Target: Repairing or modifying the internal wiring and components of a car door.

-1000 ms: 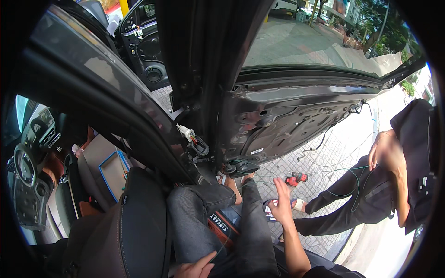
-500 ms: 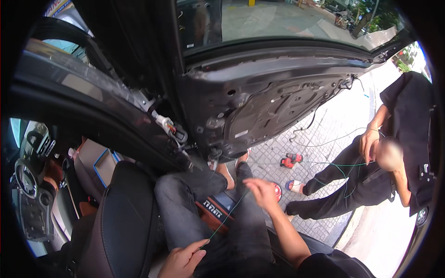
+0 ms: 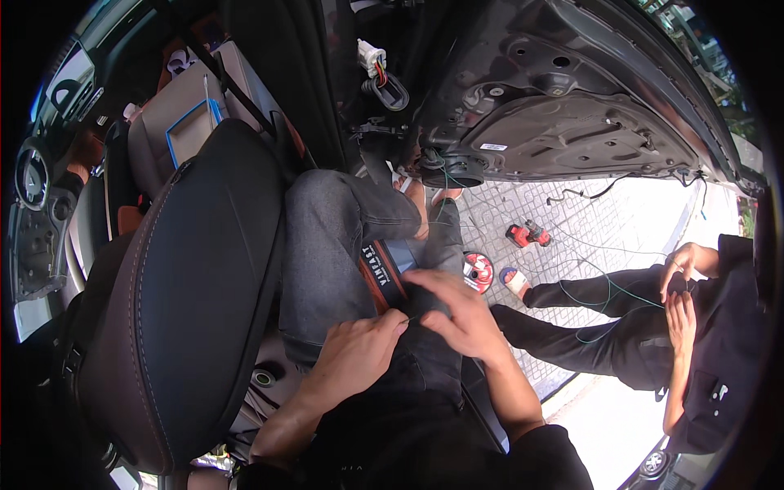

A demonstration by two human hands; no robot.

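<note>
My left hand (image 3: 357, 357) is closed in a pinch above my lap, with a short end of thin wire (image 3: 407, 320) showing at its fingertips. Close beside it, my right hand (image 3: 461, 314) has its fingers stretched out and the thumb apart, and no object shows in its grasp. Most of the wire is hidden by the fingers or too thin to follow. Below the hands lies a dark and brown panel with lettering (image 3: 381, 278), between my legs.
A stripped car door (image 3: 596, 135) hangs open ahead, a round black speaker (image 3: 454, 173) at its lower corner. On the paving are a red cordless drill (image 3: 527, 234) and a red-and-white disc (image 3: 478, 271). At right a co-worker (image 3: 682, 306) stands by loose green wire (image 3: 625, 289). A seat (image 3: 204, 286) is left.
My hands have come together; the green wire stretched between them no longer shows. My right hand has lowered and opened its fingers. The view has turned, and the co-worker's hands are now together.
</note>
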